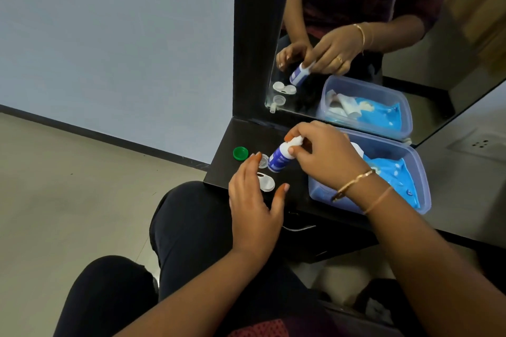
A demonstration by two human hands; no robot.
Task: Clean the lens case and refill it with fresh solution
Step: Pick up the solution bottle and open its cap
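Note:
A small white solution bottle (279, 159) with a blue label is tilted over the dark counter (241, 139). My right hand (325, 156) pinches it near its top. The white lens case (267, 183) lies on the counter, partly hidden by my left hand (254, 200). That hand hovers over the case with fingers spread and relaxed, holding nothing. A clear round cap (263, 160) sits just behind my left fingertips. A green cap (240, 153) lies further left on the counter.
A clear plastic box (394, 150) holding blue packets stands on the counter to the right. A mirror (356, 35) rises behind the counter and reflects the hands, bottle and box. The counter's left edge drops to a tiled floor. My knees sit below the counter.

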